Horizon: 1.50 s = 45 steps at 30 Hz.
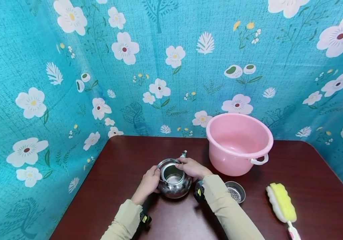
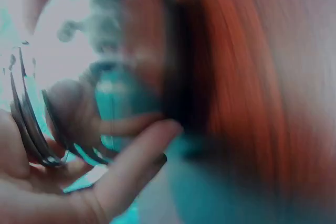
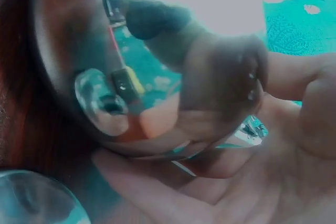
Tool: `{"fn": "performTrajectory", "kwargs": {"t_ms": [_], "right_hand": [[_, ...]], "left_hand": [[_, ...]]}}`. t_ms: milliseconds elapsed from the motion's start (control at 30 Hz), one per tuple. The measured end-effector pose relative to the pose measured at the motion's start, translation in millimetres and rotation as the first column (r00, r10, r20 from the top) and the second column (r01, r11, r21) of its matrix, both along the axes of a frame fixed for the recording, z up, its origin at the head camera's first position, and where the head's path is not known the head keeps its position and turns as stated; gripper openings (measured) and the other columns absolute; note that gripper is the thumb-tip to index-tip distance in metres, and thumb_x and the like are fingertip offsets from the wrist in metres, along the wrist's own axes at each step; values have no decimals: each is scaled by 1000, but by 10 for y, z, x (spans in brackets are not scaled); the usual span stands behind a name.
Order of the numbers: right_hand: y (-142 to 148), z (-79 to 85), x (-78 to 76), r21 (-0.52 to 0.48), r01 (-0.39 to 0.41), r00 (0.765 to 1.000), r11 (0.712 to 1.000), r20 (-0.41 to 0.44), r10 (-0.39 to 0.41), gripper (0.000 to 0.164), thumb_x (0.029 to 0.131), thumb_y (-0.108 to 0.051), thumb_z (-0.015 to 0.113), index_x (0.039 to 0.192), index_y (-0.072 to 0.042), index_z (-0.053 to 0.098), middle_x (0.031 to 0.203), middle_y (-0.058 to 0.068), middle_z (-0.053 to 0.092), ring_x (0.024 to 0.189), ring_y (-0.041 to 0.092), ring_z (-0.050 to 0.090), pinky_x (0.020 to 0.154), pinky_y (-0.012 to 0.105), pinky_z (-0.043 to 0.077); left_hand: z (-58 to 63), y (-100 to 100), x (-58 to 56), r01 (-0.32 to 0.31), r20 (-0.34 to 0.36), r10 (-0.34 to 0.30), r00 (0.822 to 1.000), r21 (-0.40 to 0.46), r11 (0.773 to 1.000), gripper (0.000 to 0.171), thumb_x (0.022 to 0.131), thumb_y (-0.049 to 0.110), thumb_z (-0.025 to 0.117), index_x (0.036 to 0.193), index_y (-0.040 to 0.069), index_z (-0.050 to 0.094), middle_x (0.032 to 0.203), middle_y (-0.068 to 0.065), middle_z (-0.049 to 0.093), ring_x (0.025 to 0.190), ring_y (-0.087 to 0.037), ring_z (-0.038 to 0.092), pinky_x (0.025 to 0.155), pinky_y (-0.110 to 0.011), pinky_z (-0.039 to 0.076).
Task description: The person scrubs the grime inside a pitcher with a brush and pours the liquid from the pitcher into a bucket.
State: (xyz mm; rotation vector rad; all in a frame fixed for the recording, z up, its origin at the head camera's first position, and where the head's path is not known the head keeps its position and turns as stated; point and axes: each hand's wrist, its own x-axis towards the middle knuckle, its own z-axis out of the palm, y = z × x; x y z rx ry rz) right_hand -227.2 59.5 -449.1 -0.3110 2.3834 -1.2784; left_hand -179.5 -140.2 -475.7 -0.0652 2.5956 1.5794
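A shiny metal kettle without a lid is held near the middle of the table, its round mouth facing up and its spout pointing away. From the left, my left hand grips the kettle's side, with the thumb up by the rim and the handle. My right hand grips the opposite side, thumb over the rim near the spout. In the left wrist view, fingers reach under the rounded body. Likewise, the right wrist view has fingers curled beneath the kettle's belly.
A round metal strainer with a perforated bottom lies beside my right forearm, partly hidden by the sleeve. Behind it stands a pink tub with white handles. A yellow and white sponge brush lies at the right. Flowered blue cloth hangs behind the table.
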Motion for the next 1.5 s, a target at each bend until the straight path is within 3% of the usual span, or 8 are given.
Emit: {"fn": "performTrajectory", "kwargs": {"t_ms": [167, 367, 533, 900, 1233, 1367, 1500], "right_hand": [[6, -17, 32, 49, 22, 999, 999, -30, -21, 44, 97, -34, 52, 138, -18, 54, 137, 12, 55, 114, 28, 53, 66, 38, 52], [-3, -29, 41, 70, 39, 997, 997, -63, -34, 43, 97, -34, 51, 137, -18, 55, 135, 11, 57, 116, 27, 53, 83, 43, 51], [-11, -51, 48, 66, 37, 994, 997, -101, -30, 43, 98, -33, 51, 137, -16, 55, 134, 11, 58, 119, 27, 53, 95, 46, 46], [-14, -54, 62, 54, 32, 994, 998, -106, -26, 44, 98, -33, 51, 138, -14, 54, 134, 12, 58, 119, 27, 53, 94, 47, 47], [-19, -34, 56, 49, 57, 993, 997, -105, -52, 49, 98, -33, 51, 141, -11, 51, 137, 13, 57, 123, 28, 52, 99, 49, 45], [-24, 14, 50, 53, 59, 992, 997, -112, -53, 47, 97, -33, 52, 140, -12, 52, 135, 12, 58, 121, 27, 53, 96, 47, 47], [-16, 45, 66, 56, 58, 993, 997, -109, -51, 45, 97, -33, 52, 138, -14, 54, 132, 12, 59, 113, 26, 56, 83, 41, 51]], "left_hand": [[7, -34, 37, -23, 170, -7, 985, 173, 985, 40, 100, 32, 38, 118, 0, 54, 106, -18, 56, 75, -25, 58, 51, -44, 57], [13, -90, 31, -13, 255, -61, 965, 280, 960, 47, 98, 38, 40, 122, -1, 52, 104, -15, 58, 77, -26, 63, 57, -45, 58], [-2, -125, 14, -16, 254, -64, 965, 300, 954, 49, 97, 39, 43, 123, -1, 52, 102, -16, 59, 78, -26, 61, 58, -45, 58], [6, -100, -3, -37, 223, -15, 975, 227, 973, 37, 97, 32, 40, 108, 1, 57, 88, -9, 54, 69, -22, 59, 50, -39, 55], [115, -99, -22, -23, 198, -25, 980, 238, 971, 35, 98, 29, 40, 110, 0, 55, 94, -11, 54, 69, -22, 57, 51, -40, 56], [148, -118, -26, 12, 180, -59, 982, 251, 968, 38, 101, 31, 39, 115, -1, 55, 97, -11, 54, 70, -21, 58, 53, -43, 57], [152, -133, -23, 43, 171, -93, 981, 277, 960, 39, 101, 29, 40, 117, -3, 54, 95, -10, 54, 71, -20, 59, 54, -43, 58]]}}
